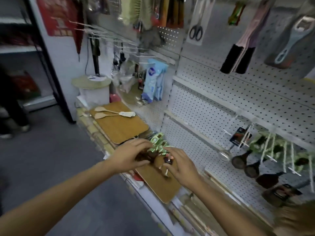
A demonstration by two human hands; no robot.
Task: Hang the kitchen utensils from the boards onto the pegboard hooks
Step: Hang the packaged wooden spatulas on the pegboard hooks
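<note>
Over at 9 o'clock there's just grey floor and a dark metal shelving frame. Moving in, a white lidded bin sits around 11 o'clock, and right below it two pale wooden spoons with a white tag lie on the far light-brown wooden board.

Dead centre, the left hand has its fingers curled around a bunch of dark brown wooden utensils with green card labels, held just above the near light-brown wooden board. The right hand is touching the same bunch from the other side, fingers pinched on it. It's pretty blurry, so I think both are gripping, but can't swear to it.

At 3 o'clock the white pegboard runs along the wall. Down at 4 o'clock, several dark brown utensils with green labels hang from white hooks, near a metal strainer.
</note>
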